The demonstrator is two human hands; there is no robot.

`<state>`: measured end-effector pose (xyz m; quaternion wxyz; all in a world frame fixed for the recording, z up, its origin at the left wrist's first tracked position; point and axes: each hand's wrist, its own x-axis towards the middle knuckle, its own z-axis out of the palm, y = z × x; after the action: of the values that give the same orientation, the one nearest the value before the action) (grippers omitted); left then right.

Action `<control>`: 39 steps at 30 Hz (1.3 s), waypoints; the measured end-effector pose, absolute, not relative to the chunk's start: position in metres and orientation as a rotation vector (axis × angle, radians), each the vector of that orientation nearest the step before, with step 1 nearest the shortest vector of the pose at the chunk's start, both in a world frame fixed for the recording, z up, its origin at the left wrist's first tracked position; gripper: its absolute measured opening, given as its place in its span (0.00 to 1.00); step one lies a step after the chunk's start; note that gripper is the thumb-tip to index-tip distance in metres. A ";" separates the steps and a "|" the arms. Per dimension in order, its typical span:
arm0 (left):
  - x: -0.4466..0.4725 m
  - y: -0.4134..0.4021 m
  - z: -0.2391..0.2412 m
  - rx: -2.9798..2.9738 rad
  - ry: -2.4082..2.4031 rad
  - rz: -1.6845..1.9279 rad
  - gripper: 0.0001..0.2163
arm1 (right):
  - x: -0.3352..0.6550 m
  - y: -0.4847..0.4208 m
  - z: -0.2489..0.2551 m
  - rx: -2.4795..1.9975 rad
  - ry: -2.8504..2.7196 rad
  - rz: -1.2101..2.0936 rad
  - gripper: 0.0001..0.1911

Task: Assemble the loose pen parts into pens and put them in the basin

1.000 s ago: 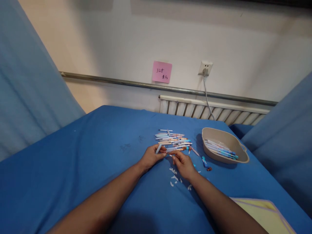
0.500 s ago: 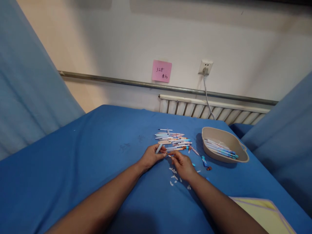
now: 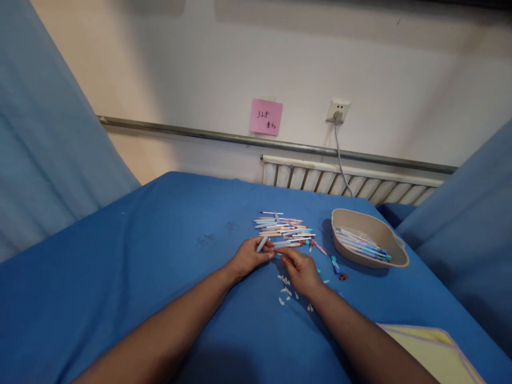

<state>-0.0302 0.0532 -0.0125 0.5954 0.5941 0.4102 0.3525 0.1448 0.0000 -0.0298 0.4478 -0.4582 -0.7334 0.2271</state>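
My left hand [image 3: 248,257] is closed around a pale grey pen barrel [image 3: 262,244], which slants up out of the grip. My right hand [image 3: 300,268] pinches close against the left fingertips, on a small thin white piece that the fingers mostly hide. Just beyond both hands lies a loose pile of pens and pen parts [image 3: 286,228] in white, pale blue, orange and pink. Small white bits [image 3: 285,290] are scattered on the blue cloth below my right hand.
A beige basket [image 3: 368,218] with several blue and white pens [image 3: 362,246] stands at the right. Near it lie a blue piece [image 3: 335,264] and brown pieces [image 3: 343,277]. A yellow sheet [image 3: 424,346] is at the lower right. Behind the table are a radiator [image 3: 320,178] and rail.
My right fingers have shifted slightly at the left fingertips, and less of the small white piece shows. The pen barrel stays in my left hand.
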 end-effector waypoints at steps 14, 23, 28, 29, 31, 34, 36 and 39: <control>-0.042 0.057 0.003 0.657 0.636 0.605 0.13 | 0.149 0.010 -0.034 -1.137 -1.329 0.947 0.14; -0.038 0.050 0.002 0.723 0.688 0.675 0.09 | 0.150 0.012 -0.034 -1.116 -1.270 1.047 0.15; -0.040 0.051 0.002 0.694 0.677 0.686 0.08 | 0.151 0.012 -0.035 -1.128 -1.289 1.039 0.16; -0.040 0.051 0.002 0.704 0.682 0.684 0.09 | 0.151 0.012 -0.035 -1.130 -1.291 1.035 0.16; -0.040 0.051 0.001 0.737 0.698 0.678 0.10 | 0.152 0.012 -0.036 -1.127 -1.294 1.029 0.15; -0.041 0.052 -0.001 0.798 0.719 0.680 0.13 | 0.153 0.013 -0.036 -1.133 -1.303 1.027 0.15; -0.041 0.053 -0.004 0.847 0.736 0.697 0.15 | 0.154 0.014 -0.037 -1.141 -1.309 1.027 0.15; -0.041 0.056 -0.008 0.955 0.795 0.737 0.17 | 0.155 0.015 -0.038 -1.144 -1.333 1.017 0.15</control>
<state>-0.0412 0.0558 -0.0079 0.7501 0.4370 0.3640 0.3374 0.1552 0.0145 -0.0381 0.5278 -0.4787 -0.5579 0.4255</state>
